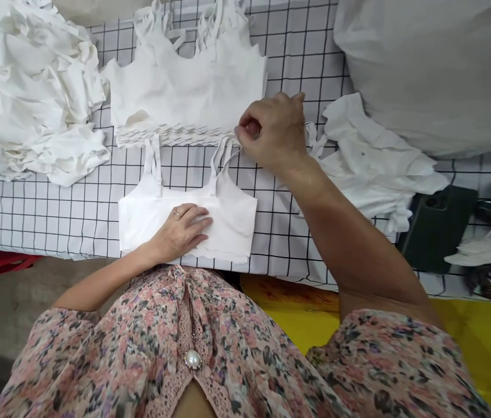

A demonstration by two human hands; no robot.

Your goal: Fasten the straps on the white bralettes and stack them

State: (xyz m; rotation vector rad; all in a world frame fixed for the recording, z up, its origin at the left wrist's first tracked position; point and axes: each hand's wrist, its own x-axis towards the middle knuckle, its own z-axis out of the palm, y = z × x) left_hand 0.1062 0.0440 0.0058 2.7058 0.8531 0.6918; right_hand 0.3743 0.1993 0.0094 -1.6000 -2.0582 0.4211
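Observation:
A white bra (pixel 232 223) with thin straps lies flat on the grid-patterned cloth in front of me. My left hand (pixel 184 229) rests on its middle with the fingers lying flat; a ring is on one finger. Beyond the bra's upper right, my right hand (pixel 273 130) is closed in a pinch at the top of the right bra strap (pixel 215 168), which stretches up toward the fingertips. Just behind lies a neat stack of white bras (pixel 188 87), layered edges toward me, close to my right fingers.
A large heap of white garments (pixel 31 87) fills the far left. To the right are a smaller loose pile of white pieces (pixel 367 157), a dark green phone (pixel 439 226) and a big pale bag (pixel 437 69). The table's front edge runs along my waist, with yellow material (pixel 297 313) below it.

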